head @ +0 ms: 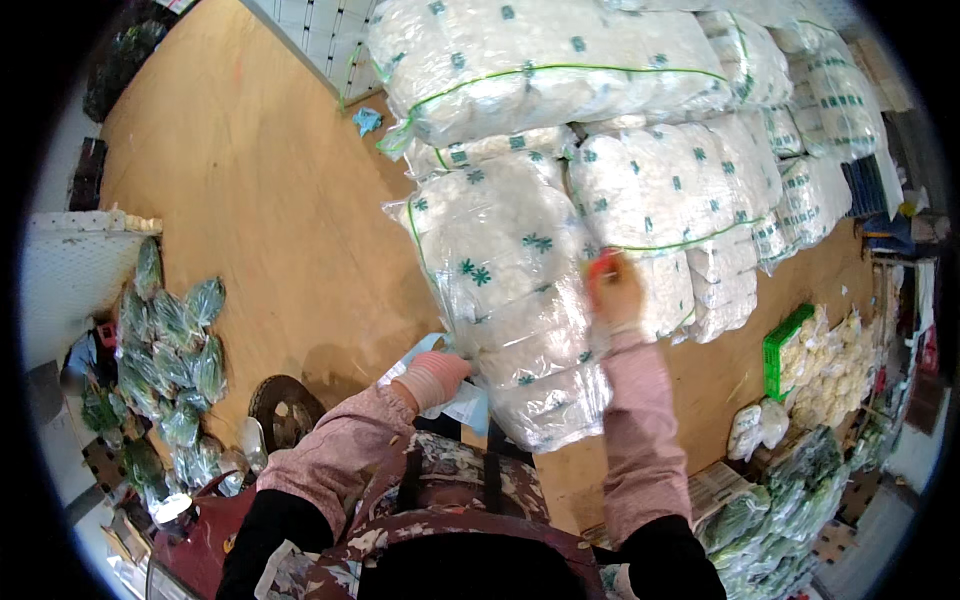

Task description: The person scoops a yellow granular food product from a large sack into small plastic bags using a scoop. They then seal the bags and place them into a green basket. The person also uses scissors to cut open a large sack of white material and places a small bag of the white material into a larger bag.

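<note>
A large clear plastic bag [525,300] with green printed marks lies before me, tightly packed with white contents I cannot identify. My left hand [431,379], in a pale pink-and-white covering, is curled at its lower left edge. Light blue plastic [466,409] shows beside and beneath this hand. My right hand [619,292], blurred, is closed around a small red object [600,270] at the bag's right side. What that object is cannot be made out.
More packed bags [555,67] with green cords are stacked behind and to the right. A wheel [285,409] stands at left. Wrapped leafy greens [176,345] lie far left and lower right [780,517]. A green crate [784,352] is at right. Blue scrap [367,121] lies on the floor.
</note>
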Demonstrator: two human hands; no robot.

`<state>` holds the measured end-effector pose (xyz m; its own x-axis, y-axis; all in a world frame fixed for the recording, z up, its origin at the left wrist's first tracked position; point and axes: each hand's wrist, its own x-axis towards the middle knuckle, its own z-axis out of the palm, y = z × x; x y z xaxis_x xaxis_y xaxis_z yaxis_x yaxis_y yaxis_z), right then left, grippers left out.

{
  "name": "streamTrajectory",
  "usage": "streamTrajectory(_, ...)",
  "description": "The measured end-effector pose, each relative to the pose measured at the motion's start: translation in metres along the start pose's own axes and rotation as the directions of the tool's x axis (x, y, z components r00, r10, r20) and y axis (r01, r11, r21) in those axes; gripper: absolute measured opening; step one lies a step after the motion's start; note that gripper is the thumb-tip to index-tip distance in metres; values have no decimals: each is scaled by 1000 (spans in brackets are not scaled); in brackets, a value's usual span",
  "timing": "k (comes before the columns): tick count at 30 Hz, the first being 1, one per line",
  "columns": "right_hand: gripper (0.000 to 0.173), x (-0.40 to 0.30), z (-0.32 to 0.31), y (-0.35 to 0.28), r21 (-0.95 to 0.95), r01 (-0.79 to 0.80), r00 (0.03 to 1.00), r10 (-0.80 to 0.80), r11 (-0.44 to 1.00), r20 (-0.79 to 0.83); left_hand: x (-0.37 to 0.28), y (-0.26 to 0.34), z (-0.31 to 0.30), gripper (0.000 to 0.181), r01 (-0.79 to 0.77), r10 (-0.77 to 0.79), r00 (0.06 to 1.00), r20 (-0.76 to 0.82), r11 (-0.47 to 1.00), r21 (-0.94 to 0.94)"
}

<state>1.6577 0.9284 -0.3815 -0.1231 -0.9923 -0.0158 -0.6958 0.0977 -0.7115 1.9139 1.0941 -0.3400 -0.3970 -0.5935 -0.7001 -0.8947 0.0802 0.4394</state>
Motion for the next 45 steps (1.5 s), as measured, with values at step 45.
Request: streamTrajectory(45,36,93,162,-138,-600,747,647,-522,287,555,54,-170,-145,31,-59,141,906,-400,976,209)
